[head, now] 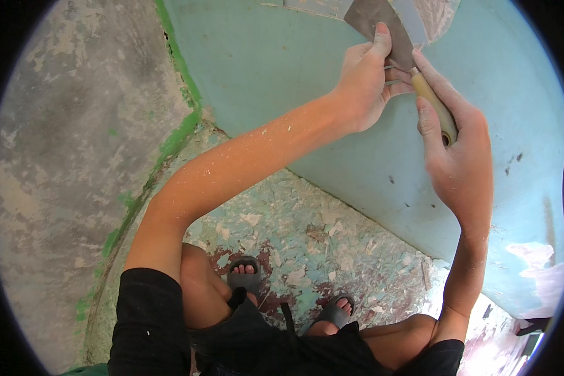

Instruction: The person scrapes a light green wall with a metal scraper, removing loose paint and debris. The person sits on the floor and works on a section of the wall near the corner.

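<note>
My right hand (456,127), dusted white, is closed around the pale handle (427,96) of a putty knife, with its index finger stretched toward the metal neck. The wide grey blade (380,28) of the putty knife points up and to the left. My left hand (366,84) touches the blade, its thumb on the upper face and other fingers partly hidden behind. Behind both hands stands a wall with blue-green paint (272,61). Near the blade at the top, a bare grey-white patch (409,19) shows where the paint is absent.
Paint flakes (305,230) cover the floor around my sandalled feet. At left is a grey wall (84,164) with a green painted edge (183,70) along the corner. Another bare pale patch (540,263) marks the blue-green wall at lower right, near bright light.
</note>
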`<move>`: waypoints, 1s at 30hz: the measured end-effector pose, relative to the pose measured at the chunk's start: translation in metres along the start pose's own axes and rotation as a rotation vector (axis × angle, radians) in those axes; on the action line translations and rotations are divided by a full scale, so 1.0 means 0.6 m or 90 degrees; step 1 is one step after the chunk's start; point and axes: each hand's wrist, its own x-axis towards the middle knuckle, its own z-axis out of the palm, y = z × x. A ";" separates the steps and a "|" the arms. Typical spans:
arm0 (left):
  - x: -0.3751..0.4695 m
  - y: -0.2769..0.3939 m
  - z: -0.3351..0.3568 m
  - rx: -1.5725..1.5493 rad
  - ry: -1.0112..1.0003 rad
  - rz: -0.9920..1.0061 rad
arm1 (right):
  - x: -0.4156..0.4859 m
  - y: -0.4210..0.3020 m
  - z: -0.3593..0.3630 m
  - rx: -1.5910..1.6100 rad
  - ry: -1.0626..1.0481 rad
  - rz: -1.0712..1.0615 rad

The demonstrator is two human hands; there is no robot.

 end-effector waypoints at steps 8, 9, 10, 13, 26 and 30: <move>0.041 0.010 -0.075 0.058 0.050 0.074 | 0.044 0.026 0.067 0.060 0.060 -0.069; 0.040 0.014 -0.071 0.048 0.041 0.069 | 0.046 0.030 0.071 0.083 0.070 -0.087; 0.038 0.014 -0.066 0.037 0.031 0.064 | 0.046 0.035 0.066 0.068 0.081 -0.110; 0.031 0.008 -0.057 0.005 -0.020 0.046 | 0.045 0.036 0.053 0.027 0.087 -0.128; 0.075 0.073 -0.211 -0.005 0.057 0.127 | 0.130 -0.029 0.148 0.064 0.039 -0.098; 0.062 0.129 -0.215 0.008 0.199 0.113 | 0.169 -0.035 0.214 0.124 0.043 -0.126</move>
